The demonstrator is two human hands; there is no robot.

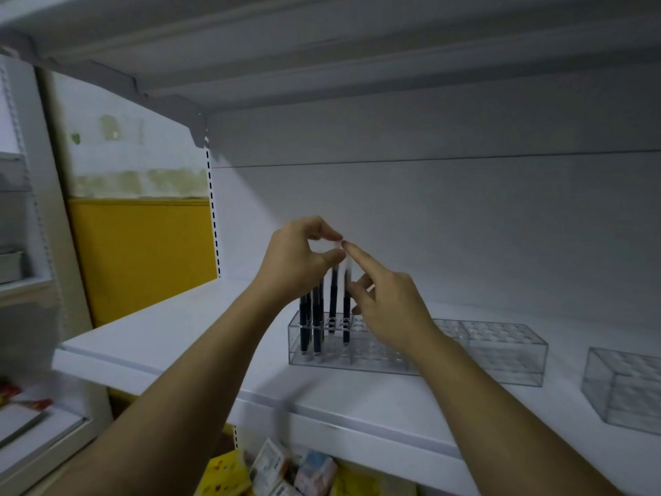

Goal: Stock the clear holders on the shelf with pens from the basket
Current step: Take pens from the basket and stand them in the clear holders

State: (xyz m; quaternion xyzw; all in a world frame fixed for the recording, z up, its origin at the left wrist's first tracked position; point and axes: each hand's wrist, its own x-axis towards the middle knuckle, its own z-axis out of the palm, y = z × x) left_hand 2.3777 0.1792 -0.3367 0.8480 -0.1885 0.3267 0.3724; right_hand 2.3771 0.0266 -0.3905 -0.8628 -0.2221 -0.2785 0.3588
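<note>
Pens, dark barrels w/ pale caps, stand upright in the left end of a clear holder on the shelf, centre of frame. Left hand sits above them. Its thumb & index fingers pinch the pale top of the pinched pen; blur makes that cap hard to make out.

Right hand reaches in from the right w/ index straight, its tip on top of the neighbouring pen. Its other fingers are loosely curled and the thumb is just beside that barrel; contact can't be told.

Both these pens ride higher than the seated ones at far left, lower ends only partway into their holes. Long axis of each is near vert. w/ the hole directly below the fingers, so the coming move is prob. a straight push down. Left hand is nearer the filled rows, right hand nearer the unfilled holes.

Second holder & third holder, further right, show no pens. Basket not in view.
</note>
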